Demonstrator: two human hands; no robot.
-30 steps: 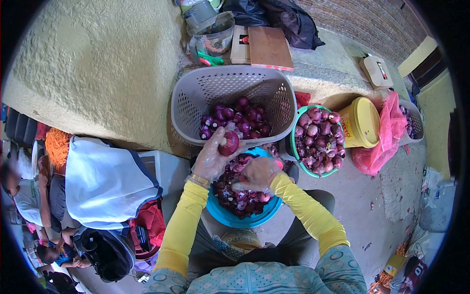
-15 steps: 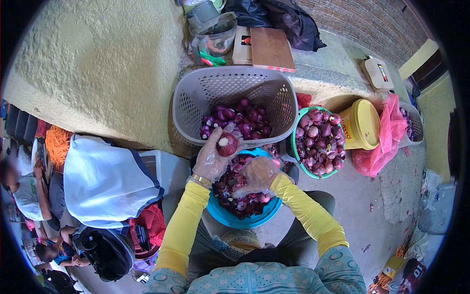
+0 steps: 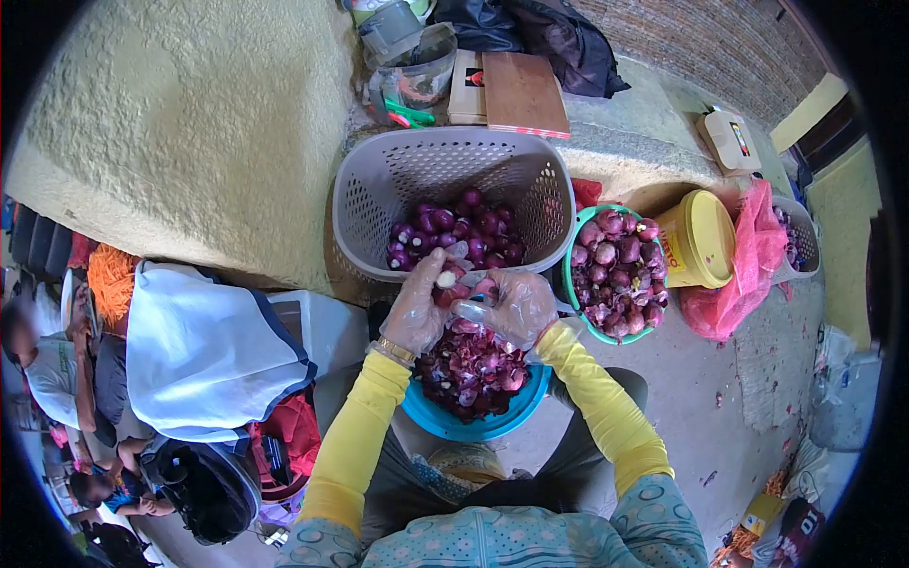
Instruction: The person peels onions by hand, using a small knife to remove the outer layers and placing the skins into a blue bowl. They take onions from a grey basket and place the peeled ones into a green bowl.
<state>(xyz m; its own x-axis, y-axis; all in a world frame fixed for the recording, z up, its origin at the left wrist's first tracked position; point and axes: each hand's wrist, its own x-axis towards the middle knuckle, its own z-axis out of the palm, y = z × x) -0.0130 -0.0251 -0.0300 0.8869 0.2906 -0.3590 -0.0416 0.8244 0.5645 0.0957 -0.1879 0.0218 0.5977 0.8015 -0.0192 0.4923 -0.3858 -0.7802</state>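
Observation:
My left hand (image 3: pixel 417 308), in a clear plastic glove, is closed around a red onion (image 3: pixel 444 290) with a pale cut end. Close beside it, my gloved right hand (image 3: pixel 523 309) has its fingers curled in a pinch, with a reddish-purple piece of onion skin (image 3: pixel 487 288) at the fingertips. Below both hands is a blue basin (image 3: pixel 511 419), which holds a heap of dark onion skins (image 3: pixel 471 374). Just beyond the hands stands a grey perforated basket (image 3: pixel 355 208) with several shiny peeled red onions (image 3: pixel 464 227) in it.
To the right are a green-rimmed basin (image 3: pixel 572 275) of unpeeled onions, a yellow lidded bucket (image 3: pixel 705 239) and a pink mesh sack (image 3: pixel 734 293). A white cloth (image 3: pixel 208 341) covers something at left. Other people sit at far left. A concrete ledge (image 3: pixel 653 142) runs behind the basket.
My right hand has risen from over the skins in the blue basin to the onion, its fingers now pinched. My left hand still holds the onion, shifted slightly right.

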